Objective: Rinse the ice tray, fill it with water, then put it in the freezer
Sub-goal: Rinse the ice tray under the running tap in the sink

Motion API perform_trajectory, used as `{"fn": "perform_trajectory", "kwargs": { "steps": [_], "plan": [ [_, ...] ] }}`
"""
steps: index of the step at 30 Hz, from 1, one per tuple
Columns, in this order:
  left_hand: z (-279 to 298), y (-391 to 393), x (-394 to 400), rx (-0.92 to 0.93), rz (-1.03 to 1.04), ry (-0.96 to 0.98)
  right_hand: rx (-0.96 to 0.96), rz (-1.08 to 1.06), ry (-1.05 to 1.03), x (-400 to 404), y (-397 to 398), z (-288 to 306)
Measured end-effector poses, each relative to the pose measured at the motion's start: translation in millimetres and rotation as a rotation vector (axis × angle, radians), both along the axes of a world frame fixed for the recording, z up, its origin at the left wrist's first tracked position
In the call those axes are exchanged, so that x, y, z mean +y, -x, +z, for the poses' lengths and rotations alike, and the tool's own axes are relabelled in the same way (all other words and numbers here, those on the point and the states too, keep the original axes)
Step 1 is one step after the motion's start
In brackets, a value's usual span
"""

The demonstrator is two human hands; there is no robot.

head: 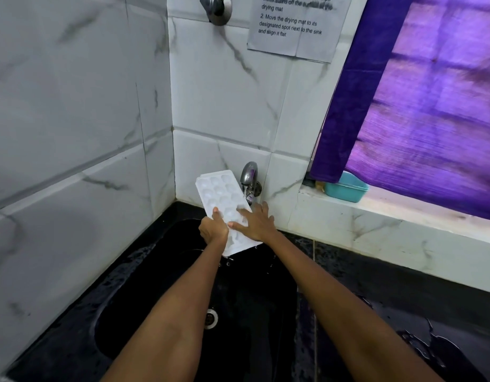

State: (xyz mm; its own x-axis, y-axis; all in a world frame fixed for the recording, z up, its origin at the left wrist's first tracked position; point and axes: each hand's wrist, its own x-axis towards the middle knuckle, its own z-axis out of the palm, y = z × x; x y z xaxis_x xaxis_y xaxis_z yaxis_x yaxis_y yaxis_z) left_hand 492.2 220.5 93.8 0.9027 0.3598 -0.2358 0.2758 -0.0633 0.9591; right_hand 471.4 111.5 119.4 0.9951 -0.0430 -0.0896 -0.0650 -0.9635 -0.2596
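Observation:
A white ice tray [220, 193] with several round cells is tilted up over the black sink [144, 307], its far end against the tiled wall beside the metal tap [249, 179]. My left hand [213, 228] grips the tray's left edge near its lower end, thumb on top. My right hand [257, 223] lies flat across the tray's cells with its fingers spread. Water drips from the tray's lower corner into the sink.
The sink has a metal drain [210, 318] and a wet black counter [403, 321] to the right. A teal plastic tub [348, 188] sits on the window ledge under a purple curtain [420, 106]. A paper notice [293, 26] and a second tap [217, 8] are on the wall.

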Motion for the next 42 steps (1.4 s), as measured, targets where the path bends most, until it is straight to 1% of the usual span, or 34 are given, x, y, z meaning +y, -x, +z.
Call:
{"fn": "perform_trajectory", "kwargs": {
  "steps": [4,8,12,14,16,19,22,23,26,27,29,31,34,37,38,40,42],
  "plan": [
    [2,1,-2,0.003,-0.007,-0.004,-0.039,-0.024,0.079,-5,-2,5],
    [-1,2,0,0.008,-0.011,-0.008,0.005,-0.01,0.014,-2,0,5],
    [-5,3,2,0.016,-0.016,-0.004,-0.003,-0.027,0.098,0,-1,2],
    [-4,5,4,0.016,-0.001,0.006,0.024,0.001,0.068,1,-1,2],
    [-3,4,7,-0.005,-0.015,-0.016,-0.006,0.0,0.043,-1,-2,3],
    [-2,2,8,-0.037,-0.03,-0.031,-0.06,0.02,0.102,-1,-2,2],
    [0,2,8,-0.018,-0.014,-0.032,0.001,0.033,0.045,-1,-1,3],
    [0,3,8,-0.012,-0.012,-0.036,-0.002,0.023,0.056,-2,-1,4],
    [0,6,4,-0.01,-0.014,-0.018,-0.041,0.019,0.196,-2,-1,7],
    [-1,8,2,-0.008,-0.011,-0.01,-0.025,0.035,0.202,0,0,7],
    [-2,10,3,-0.009,-0.006,-0.022,0.044,0.05,0.108,-1,1,6],
    [-5,10,7,-0.009,-0.014,-0.048,0.059,0.027,0.034,-6,4,7],
    [-6,11,6,0.012,0.002,-0.024,0.001,0.067,0.077,-14,8,4],
    [-1,10,8,0.032,0.049,0.032,-0.116,0.134,-0.119,-16,13,0],
    [0,9,10,0.034,0.061,0.039,-0.153,0.135,-0.137,-19,14,-4],
    [1,8,14,0.031,0.076,0.034,-0.121,0.11,-0.108,-22,18,-5],
    [3,9,13,0.021,0.082,0.011,-0.022,0.088,-0.034,-21,20,-6]
  ]
}}
